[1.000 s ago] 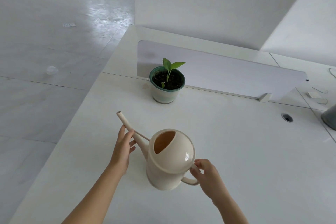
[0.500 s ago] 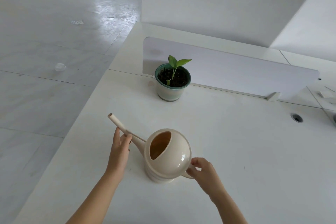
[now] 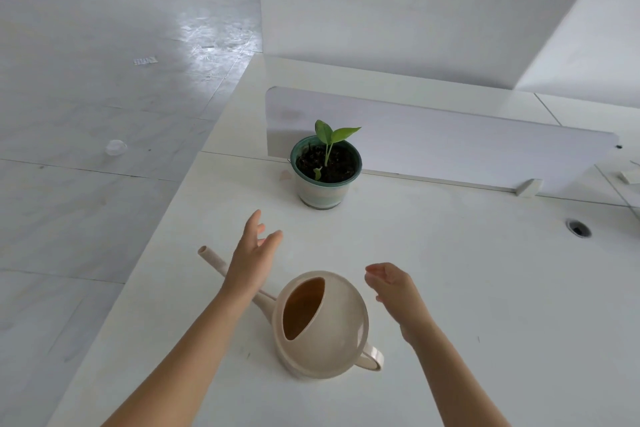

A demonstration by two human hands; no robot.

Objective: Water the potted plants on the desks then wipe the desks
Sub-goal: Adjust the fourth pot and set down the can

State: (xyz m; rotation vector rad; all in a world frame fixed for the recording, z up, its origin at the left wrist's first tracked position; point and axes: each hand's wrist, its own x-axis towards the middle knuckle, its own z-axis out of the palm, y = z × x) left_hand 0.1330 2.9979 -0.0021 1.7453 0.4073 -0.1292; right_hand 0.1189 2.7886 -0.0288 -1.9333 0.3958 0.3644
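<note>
A cream watering can stands on the white desk, its spout pointing left and its handle at the lower right. Nothing holds it. My left hand hovers above the spout with fingers spread and straight. My right hand hangs just right of the can's dome, fingers loosely curved and holding nothing. Beyond both hands a small green seedling grows in a green-rimmed pot against the low desk divider.
The desk's left edge drops to a tiled floor with a clear cup lying on it. A cable hole sits in the desk at right. A white partition wall rises behind the divider.
Both hands have let go of the watering can, which now stands on the desk. The left hand lifted off the spout and the right hand left the handle, both moving forward.
</note>
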